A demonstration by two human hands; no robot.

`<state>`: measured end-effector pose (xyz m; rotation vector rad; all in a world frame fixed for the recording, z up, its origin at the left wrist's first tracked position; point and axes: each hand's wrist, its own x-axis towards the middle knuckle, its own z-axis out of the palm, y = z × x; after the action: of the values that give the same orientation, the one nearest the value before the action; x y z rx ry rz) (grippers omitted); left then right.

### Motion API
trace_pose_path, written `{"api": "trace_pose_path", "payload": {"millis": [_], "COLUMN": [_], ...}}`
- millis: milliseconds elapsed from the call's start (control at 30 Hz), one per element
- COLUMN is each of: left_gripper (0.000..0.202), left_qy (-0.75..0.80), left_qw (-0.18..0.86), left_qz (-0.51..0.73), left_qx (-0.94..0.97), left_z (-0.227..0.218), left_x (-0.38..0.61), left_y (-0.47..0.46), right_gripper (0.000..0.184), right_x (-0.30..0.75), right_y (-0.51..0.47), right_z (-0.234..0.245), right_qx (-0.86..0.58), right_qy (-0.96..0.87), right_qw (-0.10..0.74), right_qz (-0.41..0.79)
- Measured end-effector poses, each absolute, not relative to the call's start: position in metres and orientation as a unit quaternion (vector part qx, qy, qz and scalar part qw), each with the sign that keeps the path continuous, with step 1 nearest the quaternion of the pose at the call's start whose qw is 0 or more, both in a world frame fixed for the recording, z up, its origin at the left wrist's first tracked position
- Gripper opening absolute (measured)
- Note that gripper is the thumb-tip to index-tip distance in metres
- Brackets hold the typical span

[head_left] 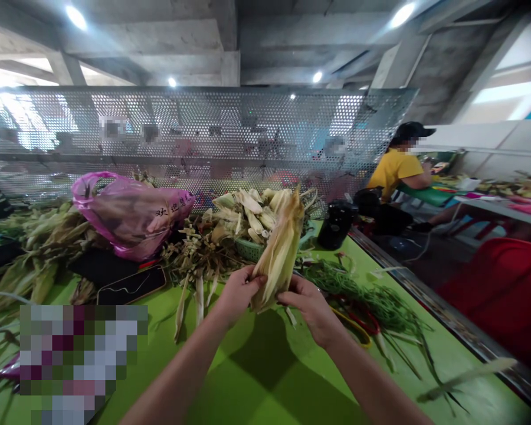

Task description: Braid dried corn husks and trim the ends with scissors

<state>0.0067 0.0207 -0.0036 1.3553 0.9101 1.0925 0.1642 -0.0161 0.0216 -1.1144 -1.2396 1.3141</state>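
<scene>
A pale yellow corn husk (279,251), brown towards its tip, stands upright between my two hands above the green table. My left hand (242,290) pinches its lower left edge, thumb in front. On the lower right edge, the thumb and fingers of my right hand (308,304) are closed on it as well. Behind the husk is a green basket (248,250), partly hidden, heaped with dried husks (252,212). Scissors (367,323) with red and yellow handles lie just beyond my right wrist, partly covered by green stems (371,304).
A pink plastic bag (133,215), a phone (131,285) and piled husks (39,248) lie to the left. A black cup-like object (336,224) stands right of the basket. A perforated metal screen (230,130) rises behind. One person in yellow (396,168) sits at the right, near a red chair (500,301).
</scene>
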Motion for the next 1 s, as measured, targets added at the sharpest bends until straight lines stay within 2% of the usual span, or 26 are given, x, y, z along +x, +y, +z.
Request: {"api": "trace_pose_path", "payload": {"millis": [333, 633, 800, 1000], "left_gripper": [0.034, 0.034, 0.037, 0.030], "left_qy": [0.384, 0.387, 0.352, 0.380], "left_qw": [0.588, 0.592, 0.618, 0.563], "left_qz": [0.494, 0.489, 0.477, 0.484], "left_qx": [0.513, 0.510, 0.516, 0.552], "left_z": [0.004, 0.003, -0.001, -0.002], "left_x": [0.009, 0.010, 0.013, 0.010], "left_y": [0.016, 0.016, 0.015, 0.018], "right_gripper": [0.024, 0.015, 0.027, 0.022], "right_x": [0.170, 0.170, 0.167, 0.167], "right_y": [-0.017, -0.017, -0.016, -0.018], "right_z": [0.009, 0.022, 0.022, 0.022], "right_qx": [-0.461, -0.440, -0.423, -0.442], "right_qy": [-0.498, -0.531, -0.518, -0.519], "right_qw": [0.539, 0.517, 0.503, 0.539], "right_qz": [0.499, 0.507, 0.547, 0.495]}}
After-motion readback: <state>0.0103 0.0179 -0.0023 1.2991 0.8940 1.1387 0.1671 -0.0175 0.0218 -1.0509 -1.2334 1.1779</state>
